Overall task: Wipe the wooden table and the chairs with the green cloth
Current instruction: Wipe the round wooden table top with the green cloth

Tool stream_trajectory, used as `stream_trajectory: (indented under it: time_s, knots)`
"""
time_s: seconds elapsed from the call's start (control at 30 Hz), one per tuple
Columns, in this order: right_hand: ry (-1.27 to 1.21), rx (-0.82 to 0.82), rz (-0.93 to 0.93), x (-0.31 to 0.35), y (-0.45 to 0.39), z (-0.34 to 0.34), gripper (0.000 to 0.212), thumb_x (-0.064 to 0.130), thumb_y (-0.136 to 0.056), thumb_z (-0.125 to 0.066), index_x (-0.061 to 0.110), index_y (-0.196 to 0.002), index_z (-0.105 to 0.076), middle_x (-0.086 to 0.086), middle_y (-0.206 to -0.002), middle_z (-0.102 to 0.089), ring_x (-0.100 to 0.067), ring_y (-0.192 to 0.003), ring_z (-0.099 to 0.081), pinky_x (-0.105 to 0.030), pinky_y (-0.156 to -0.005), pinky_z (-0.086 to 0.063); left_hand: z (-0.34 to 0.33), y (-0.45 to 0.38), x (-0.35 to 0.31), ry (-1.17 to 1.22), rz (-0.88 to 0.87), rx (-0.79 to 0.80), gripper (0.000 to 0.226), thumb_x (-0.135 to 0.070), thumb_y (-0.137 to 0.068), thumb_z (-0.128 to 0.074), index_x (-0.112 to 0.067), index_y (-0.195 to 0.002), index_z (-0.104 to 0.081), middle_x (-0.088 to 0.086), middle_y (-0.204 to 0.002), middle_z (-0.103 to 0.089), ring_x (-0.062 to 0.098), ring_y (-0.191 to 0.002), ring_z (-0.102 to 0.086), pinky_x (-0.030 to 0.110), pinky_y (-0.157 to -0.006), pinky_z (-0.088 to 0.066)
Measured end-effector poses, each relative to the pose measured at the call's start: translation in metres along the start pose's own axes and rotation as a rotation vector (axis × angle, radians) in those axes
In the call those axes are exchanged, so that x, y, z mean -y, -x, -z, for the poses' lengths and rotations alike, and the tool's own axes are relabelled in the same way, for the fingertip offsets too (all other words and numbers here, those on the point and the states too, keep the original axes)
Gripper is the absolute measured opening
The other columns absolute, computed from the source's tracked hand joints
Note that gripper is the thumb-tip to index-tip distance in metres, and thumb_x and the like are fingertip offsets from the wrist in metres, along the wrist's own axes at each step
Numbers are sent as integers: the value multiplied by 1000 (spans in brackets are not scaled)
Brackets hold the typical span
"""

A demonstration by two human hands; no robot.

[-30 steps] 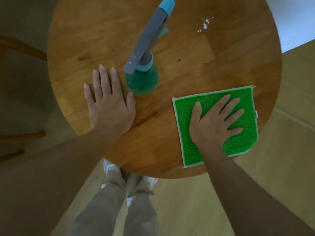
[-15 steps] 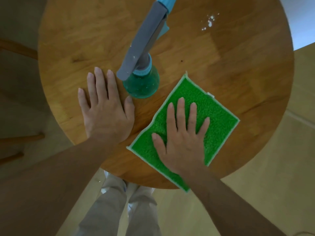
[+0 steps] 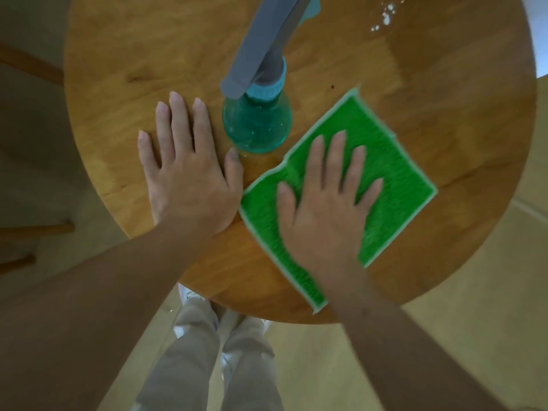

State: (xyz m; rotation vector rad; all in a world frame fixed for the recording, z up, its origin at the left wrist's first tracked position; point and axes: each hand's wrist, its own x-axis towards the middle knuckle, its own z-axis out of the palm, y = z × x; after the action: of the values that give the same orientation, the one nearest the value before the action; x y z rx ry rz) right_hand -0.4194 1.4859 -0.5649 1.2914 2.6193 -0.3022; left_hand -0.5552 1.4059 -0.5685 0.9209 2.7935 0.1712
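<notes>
My right hand (image 3: 323, 209) lies flat on the green cloth (image 3: 394, 173), fingers straight and spread, palm pressing it onto the round wooden bench (image 3: 148, 54). The cloth sits turned like a diamond on the near right part of the bench top, 1 corner reaching the near edge by my wrist and another pointing away toward the far side; its pale trim shows all around and its left edge is slightly wavy. My left hand (image 3: 186, 176) rests palm down on the bare wood just left of the cloth, fingers straight and close together, the thumb stretched out toward the spray bottle (image 3: 257, 126) and lying just beside its base. The heel of this hand is very near the cloth's left corner; I cannot tell whether they touch. The bottle stands upright between and a little beyond my 2 hands, with a teal see-through body, a lighter blue collar and a grey trigger head, just beside the cloth's upper left edge. A few white specks (image 3: 385, 16) lie on the wood at the far right. Below the bench edge I see my beige trousers (image 3: 189, 351) and the pale floor (image 3: 444, 336).
</notes>
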Motion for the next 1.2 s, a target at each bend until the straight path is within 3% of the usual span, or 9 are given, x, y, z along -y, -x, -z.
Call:
stream_trajectory:
  time_s: [0.13, 0.23, 0.43, 0.6, 0.77, 0.9, 1.0, 1.1, 1.2]
  knots:
    - [3, 59, 186, 29, 37, -15, 71, 53, -96, -25, 14, -155, -18, -10, -163, -13, -37, -148, -11, -67, -112, -7, -1, 1, 0, 11, -8, -23, 69, -45, -97, -30, -13, -154, -9, 11, -162, -5, 25, -149, 0, 49, -118, -2]
    - [42, 70, 263, 1, 28, -12, 70, 58, -97, -21, 22, -156, -11, -1, -164, -7, -30, -149, -8, -61, -115, -5, -2, 0, -1, 16, -5, -28, 69, -45, -96, -29, -13, -154, -9, 10, -162, -4, 25, -149, 0, 49, -118, -2]
    - [16, 36, -121, -77, -22, 12, 72, 62, -95, -11, 27, -155, 8, 5, -163, 15, -24, -150, 11, -58, -118, 2, -2, 1, -1, 24, -3, -42, 68, -46, -97, -28, -14, -154, -9, 9, -162, -3, 23, -149, 1, 48, -119, -1]
    - [-61, -13, -271, -33, -9, 3, 72, 57, -98, -12, 18, -156, 6, -6, -164, 11, -33, -149, 9, -64, -115, 0, -2, 0, 0, 36, -7, -34, 69, -46, -97, -28, -15, -154, -8, 8, -162, -1, 22, -149, 3, 47, -119, 0]
    - [-14, 11, 82, 33, 41, -19, 71, 53, -97, -22, 14, -156, -16, -12, -163, -10, -39, -148, -8, -67, -112, -4, -2, -1, 1, 49, -13, -39, 69, -46, -96, -30, -14, -155, -9, 8, -162, -2, 23, -149, 2, 48, -119, -1]
    - [17, 27, 261, 6, 34, -14, 68, 56, -97, -25, 23, -155, -17, -1, -164, -11, -30, -150, -11, -63, -114, -8, -2, -1, 0, 50, -11, -47, 69, -46, -96, -29, -15, -155, -10, 8, -162, -2, 22, -149, 3, 48, -119, 0]
    - [38, -8, 72, -44, 5, -3, 67, 62, -97, -16, 33, -155, 2, 7, -161, 11, -23, -149, 5, -57, -116, 2, -2, 0, 1, 60, -13, -35, 69, -47, -96, -28, -16, -155, -8, 7, -162, 0, 21, -149, 4, 46, -119, 1]
    - [-29, -34, -174, -77, -16, 8, 67, 61, -98, -16, 32, -155, 5, 5, -163, 12, -24, -150, 9, -59, -118, 1, -1, -1, 0, 68, -22, -51, 68, -46, -97, -28, -16, -155, -8, 7, -162, 0, 21, -149, 4, 46, -119, 2]
    - [-51, -53, -220, -77, -19, 6, 67, 59, -99, -16, 31, -156, 5, 5, -164, 12, -24, -150, 11, -58, -118, 2, 0, -1, 2, 119, -31, -43, 72, -50, -95, -33, -16, -154, -11, 6, -162, -1, 20, -149, 5, 46, -120, 2]
